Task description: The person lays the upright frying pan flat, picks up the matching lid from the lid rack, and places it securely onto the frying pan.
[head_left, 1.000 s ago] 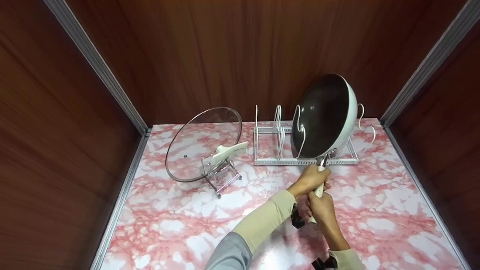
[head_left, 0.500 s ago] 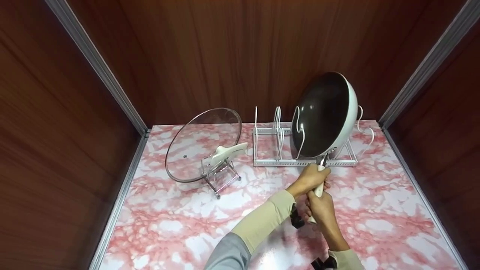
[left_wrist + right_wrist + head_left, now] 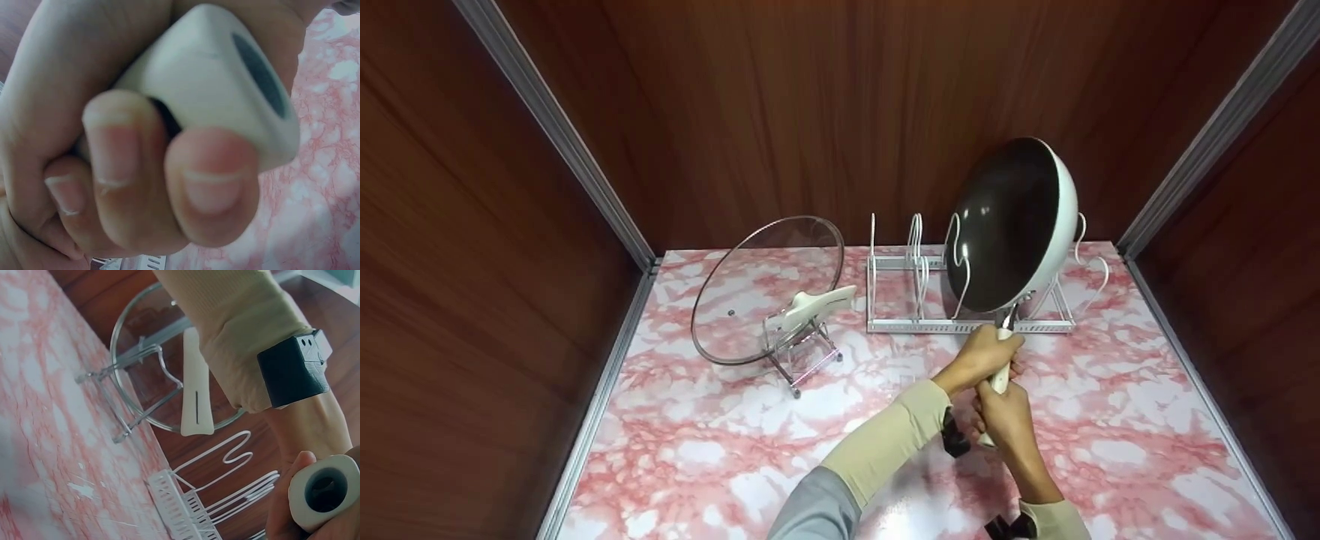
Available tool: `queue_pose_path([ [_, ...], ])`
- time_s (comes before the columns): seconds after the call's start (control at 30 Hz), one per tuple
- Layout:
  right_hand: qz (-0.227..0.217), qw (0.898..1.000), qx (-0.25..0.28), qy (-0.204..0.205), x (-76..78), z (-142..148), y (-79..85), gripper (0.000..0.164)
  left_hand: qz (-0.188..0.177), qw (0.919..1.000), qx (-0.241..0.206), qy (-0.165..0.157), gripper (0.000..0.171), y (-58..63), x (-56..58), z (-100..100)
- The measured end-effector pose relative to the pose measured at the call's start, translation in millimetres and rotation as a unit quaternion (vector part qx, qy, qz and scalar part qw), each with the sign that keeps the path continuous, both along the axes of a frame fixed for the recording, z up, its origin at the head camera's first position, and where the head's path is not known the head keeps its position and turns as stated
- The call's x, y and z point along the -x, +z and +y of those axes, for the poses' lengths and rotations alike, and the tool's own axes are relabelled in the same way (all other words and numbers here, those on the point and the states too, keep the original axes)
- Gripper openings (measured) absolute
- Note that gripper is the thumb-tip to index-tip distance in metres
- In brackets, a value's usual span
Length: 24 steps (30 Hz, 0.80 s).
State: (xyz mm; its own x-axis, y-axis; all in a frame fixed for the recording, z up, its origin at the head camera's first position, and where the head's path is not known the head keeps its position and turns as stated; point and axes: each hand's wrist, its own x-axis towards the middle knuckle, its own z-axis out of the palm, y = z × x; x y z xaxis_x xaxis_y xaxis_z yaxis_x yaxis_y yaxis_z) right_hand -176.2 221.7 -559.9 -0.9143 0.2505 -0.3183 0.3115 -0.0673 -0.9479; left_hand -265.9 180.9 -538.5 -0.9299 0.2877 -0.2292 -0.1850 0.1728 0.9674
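A wok (image 3: 1009,225) with a dark inside and a white outside stands tilted on edge among the wires of a white rack (image 3: 971,325). Its white handle (image 3: 194,79) points toward me. My left hand (image 3: 981,358) grips this handle near the pan. Just behind it, my right hand (image 3: 1006,412) holds the handle's end, fingers curled round it. The hollow handle end (image 3: 301,506) shows in the right wrist view. Whether the wok's lower edge touches the rack cannot be told.
Left of the rack, a glass lid (image 3: 750,300) with a white knob handle (image 3: 814,306) leans in a small chrome stand (image 3: 802,360). Brown wood-pattern walls (image 3: 810,112) enclose the pink marbled tabletop (image 3: 697,450) at the back and both sides.
The wok has risen slightly and shifted a little to the right relative to the rack. Both hands keep their hold on its handle. The lid and its stand have stayed put.
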Motion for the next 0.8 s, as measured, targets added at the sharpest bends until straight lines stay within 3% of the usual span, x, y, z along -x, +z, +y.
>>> queue_pose_path([
  [0.8,0.016,0.999,-0.042,-0.001,-1.5,-1,20.4,0.019,-0.003,0.9975,-0.07,-0.006,0.028,21.8,-2.3,-3],
])
